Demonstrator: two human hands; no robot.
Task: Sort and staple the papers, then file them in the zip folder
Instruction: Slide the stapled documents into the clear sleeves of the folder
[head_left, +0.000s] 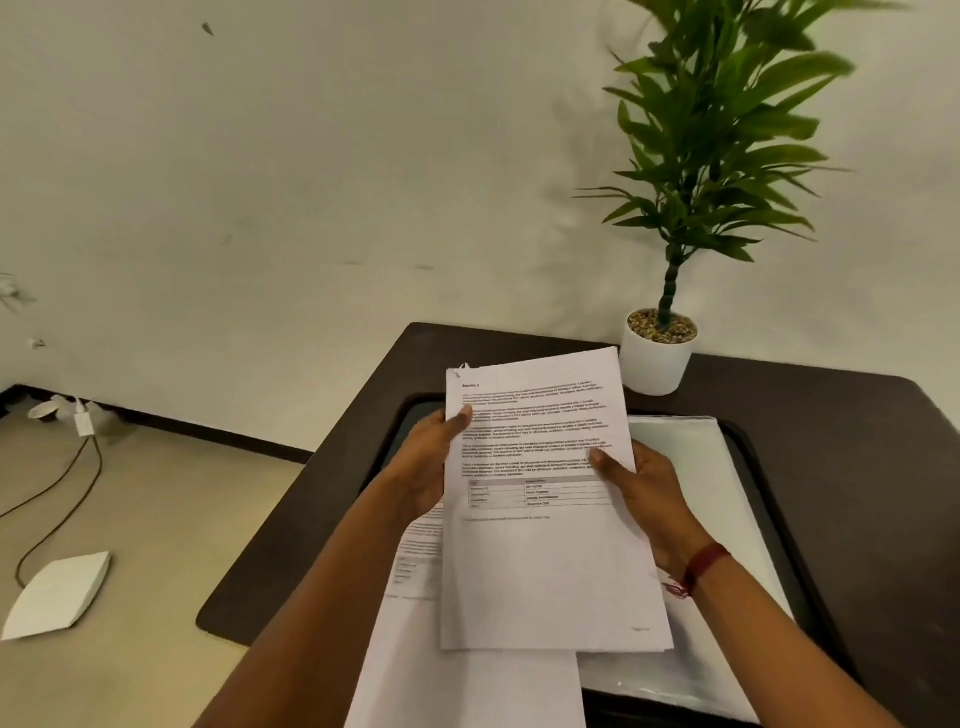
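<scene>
I hold a stack of printed white papers (545, 561) above the dark table (831, 415). My left hand (428, 467) grips the stack's left edge, thumb on top. My right hand (649, 493) grips its right edge, thumb on the text; a red band is on that wrist. The top sheet shows paragraphs and a small table, and its top left corner looks bunched. More printed sheets (457, 675) lie under the stack on the near left. A translucent zip folder (691, 457) lies flat on the table to the right, partly hidden by the stack. No stapler is visible.
A potted green plant (657, 348) in a white pot stands at the table's far edge. On the floor to the left lie a white sheet (57, 595), a cable (62, 499) and a white plug block (83, 421) by the wall.
</scene>
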